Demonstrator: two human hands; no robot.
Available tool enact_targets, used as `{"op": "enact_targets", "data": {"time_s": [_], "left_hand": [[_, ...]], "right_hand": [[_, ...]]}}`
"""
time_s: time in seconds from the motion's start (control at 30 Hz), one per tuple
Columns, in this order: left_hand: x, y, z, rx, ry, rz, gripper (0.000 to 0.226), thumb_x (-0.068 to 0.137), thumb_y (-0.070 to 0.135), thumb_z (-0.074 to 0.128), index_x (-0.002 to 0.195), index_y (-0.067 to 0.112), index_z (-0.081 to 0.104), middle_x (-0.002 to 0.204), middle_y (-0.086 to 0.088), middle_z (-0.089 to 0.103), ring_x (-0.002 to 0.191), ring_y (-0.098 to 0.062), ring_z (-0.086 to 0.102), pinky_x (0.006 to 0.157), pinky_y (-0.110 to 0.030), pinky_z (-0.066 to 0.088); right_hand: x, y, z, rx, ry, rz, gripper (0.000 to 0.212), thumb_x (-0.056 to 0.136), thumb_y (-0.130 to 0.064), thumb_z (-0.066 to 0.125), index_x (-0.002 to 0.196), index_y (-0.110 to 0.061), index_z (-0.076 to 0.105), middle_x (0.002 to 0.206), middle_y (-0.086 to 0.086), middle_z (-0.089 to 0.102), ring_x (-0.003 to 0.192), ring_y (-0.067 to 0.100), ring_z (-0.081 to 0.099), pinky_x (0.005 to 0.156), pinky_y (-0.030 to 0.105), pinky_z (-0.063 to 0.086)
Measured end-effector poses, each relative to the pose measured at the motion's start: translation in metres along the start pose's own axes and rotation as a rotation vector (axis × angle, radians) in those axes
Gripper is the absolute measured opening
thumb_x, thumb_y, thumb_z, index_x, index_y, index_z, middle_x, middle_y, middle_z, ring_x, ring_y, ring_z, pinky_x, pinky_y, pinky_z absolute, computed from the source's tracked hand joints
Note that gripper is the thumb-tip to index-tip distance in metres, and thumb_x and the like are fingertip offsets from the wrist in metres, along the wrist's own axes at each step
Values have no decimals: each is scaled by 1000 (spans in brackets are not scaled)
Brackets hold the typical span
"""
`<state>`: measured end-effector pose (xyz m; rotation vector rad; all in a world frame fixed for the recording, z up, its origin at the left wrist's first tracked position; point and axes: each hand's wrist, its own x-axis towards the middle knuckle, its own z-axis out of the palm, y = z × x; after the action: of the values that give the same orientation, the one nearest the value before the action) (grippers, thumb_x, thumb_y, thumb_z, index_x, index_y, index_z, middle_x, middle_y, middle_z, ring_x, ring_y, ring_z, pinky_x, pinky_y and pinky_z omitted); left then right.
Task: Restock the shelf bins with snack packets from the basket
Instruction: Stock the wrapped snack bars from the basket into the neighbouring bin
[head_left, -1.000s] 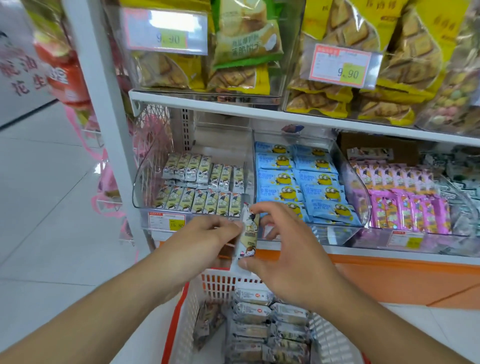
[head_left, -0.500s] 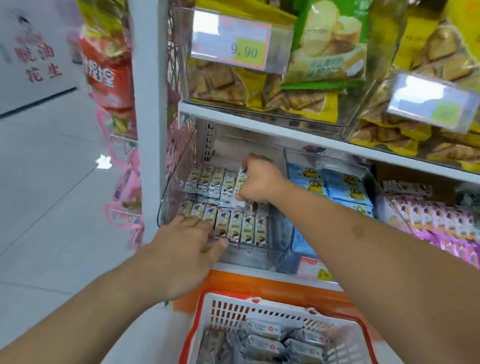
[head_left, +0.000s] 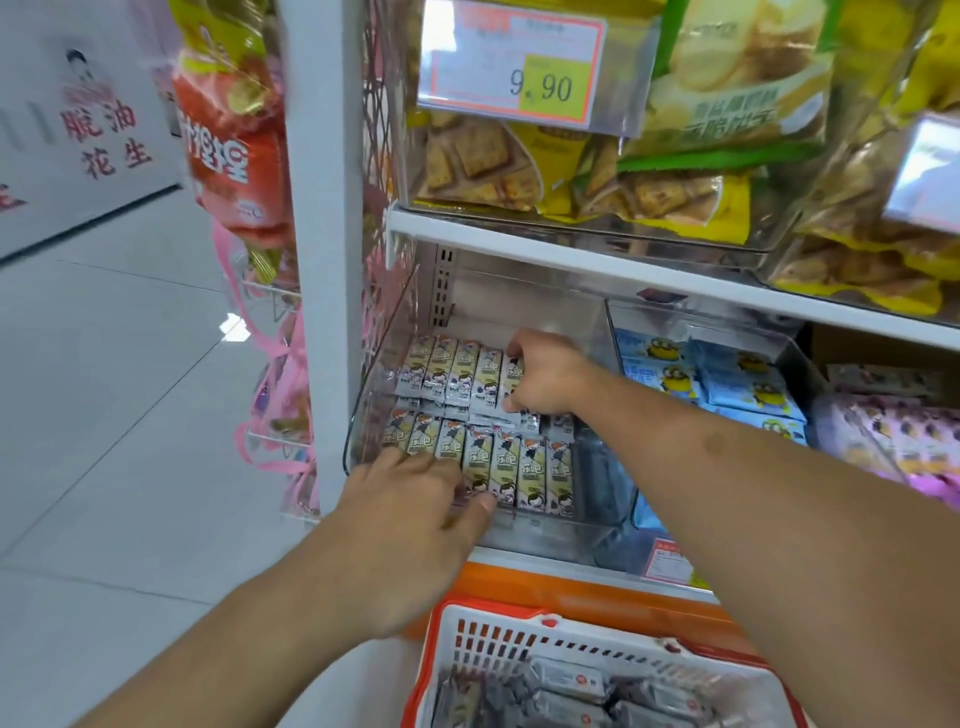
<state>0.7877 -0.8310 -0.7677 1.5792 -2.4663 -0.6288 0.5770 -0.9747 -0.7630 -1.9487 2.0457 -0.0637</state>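
Shop aisle w/ pale tiled floor on left and white shelf in front, clear bins on it. Left bin holds small cream snack packets in two rows, front & back, standing close side by side. Right hand reaches deep into this bin, at right end of back row; its fingers are curled and pinch one packet there, thumb at the packet's lower edge. Left hand is at front of same bin, fingers stretched fwd and resting on the tops of front-row packets at left side, thumb pointing to the right along the bin's front edge; it grips nothing. Both hands are apart, one row between them. Next bin to the right has blue packets, then pink ones further right. Upper shelf carries yellow biscuit bags behind a price tag reading 9.90. Below, near the person, red & white basket holds more packets in grey-white wrap, under both forearms.
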Motion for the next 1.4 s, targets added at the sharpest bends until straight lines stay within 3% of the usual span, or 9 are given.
{"op": "enact_targets", "data": {"time_s": [0.37, 0.5, 0.63, 0.8, 0.93, 1.03, 1.17, 1.27, 1.4], "left_hand": [[-10, 15, -7, -153, 129, 57, 34, 103, 52, 43, 128, 34, 58, 128, 17, 57, 125, -9, 43, 111, -38, 35], [-23, 26, -6, -250, 151, 177, 18, 101, 48, 51, 106, 36, 63, 103, 19, 64, 103, 1, 54, 93, -28, 47], [-36, 32, 12, -195, -130, 117, 27, 102, 50, 51, 89, 31, 64, 82, 8, 68, 73, -3, 63, 72, -32, 55], [-36, 15, 81, 62, -357, 24, 36, 105, 47, 45, 118, 16, 57, 118, -9, 64, 106, -24, 58, 83, -34, 45], [-47, -9, 155, 94, -472, -215, 82, 103, 60, 37, 162, 15, 1, 164, -18, 17, 145, -44, 31, 116, -50, 33], [-56, -24, 198, 22, -558, -337, 98, 98, 71, 34, 157, 24, -28, 170, -11, -14, 152, -46, 18, 122, -53, 23], [-62, -25, 226, -76, -509, -399, 114, 92, 74, 46, 149, 26, -40, 166, -4, -10, 143, -44, 35, 118, -51, 33], [-59, -23, 234, -29, -488, -419, 119, 89, 77, 48, 146, 26, -44, 164, -6, -8, 141, -46, 35, 116, -52, 34], [-56, -23, 236, -19, -502, -444, 124, 85, 81, 48, 141, 29, -49, 162, -5, -6, 141, -46, 33, 116, -54, 33]], "right_hand": [[-34, -1, -9, 9, 132, -104, 61, 83, -18, 82, 138, -7, 56, 131, 14, 62, 112, 27, 64, 93, 43, 59], [-87, 1, -13, 235, 190, -199, 55, 86, -32, 84, 134, -26, 56, 125, -4, 54, 103, 12, 61, 85, 31, 53], [-164, 9, -4, 416, 256, -317, 27, 90, -25, 78, 113, -24, 65, 110, -7, 64, 85, 7, 65, 73, 21, 50], [-236, 44, 68, 591, -15, -224, 12, 95, -11, 67, 103, -20, 68, 92, 2, 69, 79, 16, 63, 72, 27, 52], [-255, 82, 172, 430, -334, -51, 12, 98, -22, 67, 110, -22, 67, 102, -1, 71, 94, 17, 67, 87, 35, 56], [-265, 102, 237, 349, -571, -19, 7, 100, -31, 64, 106, -28, 66, 108, -4, 68, 97, 14, 64, 89, 37, 56], [-280, 111, 295, 241, -722, -20, 23, 103, -33, 58, 83, -34, 46, 85, -4, 51, 74, 11, 48, 61, 26, 35], [-288, 113, 324, 145, -832, -17, 11, 104, -29, 57, 108, -19, 57, 107, 9, 59, 88, 23, 54, 72, 36, 45], [-289, 117, 343, 100, -800, -16, 39, 95, -28, 71, 129, -14, 55, 124, 9, 55, 111, 31, 57, 95, 46, 53]]}}
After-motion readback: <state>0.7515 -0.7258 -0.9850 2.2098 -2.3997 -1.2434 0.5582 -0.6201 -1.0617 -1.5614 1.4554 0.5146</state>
